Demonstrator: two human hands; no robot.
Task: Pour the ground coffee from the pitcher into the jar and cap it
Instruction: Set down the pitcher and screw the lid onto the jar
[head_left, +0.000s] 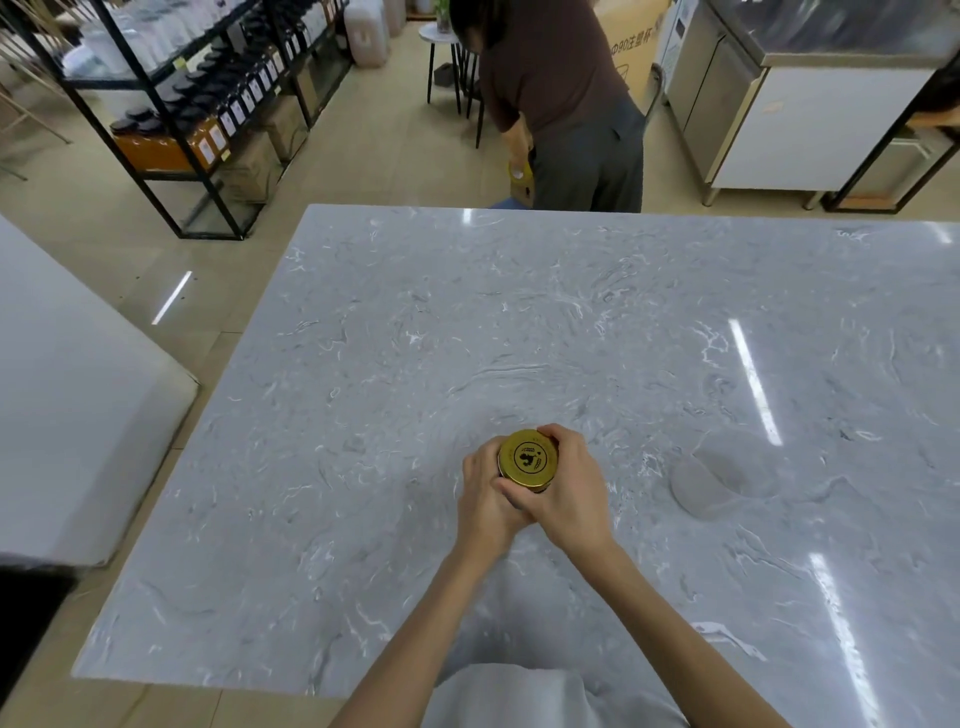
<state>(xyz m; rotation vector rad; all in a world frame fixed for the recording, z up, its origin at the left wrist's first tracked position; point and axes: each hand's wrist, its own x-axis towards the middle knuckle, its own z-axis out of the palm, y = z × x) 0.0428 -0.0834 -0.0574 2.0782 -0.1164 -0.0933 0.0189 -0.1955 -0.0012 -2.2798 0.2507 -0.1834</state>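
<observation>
A jar stands on the grey marble table (363, 364), almost hidden by my hands. Its gold lid (529, 459) with a dark emblem sits on top. My left hand (485, 499) wraps the jar's body from the left. My right hand (569, 486) curls around the lid's rim from the right, thumb at the front edge. A clear, see-through pitcher (719, 475) stands on the table to the right of my hands, apart from them; I cannot tell what is inside it.
A person in a dark top (561, 98) bends over beyond the table's far edge. Black shelving with bottles (197, 104) stands at the back left. A steel counter (789, 104) is at the back right. A white surface (67, 389) lies left.
</observation>
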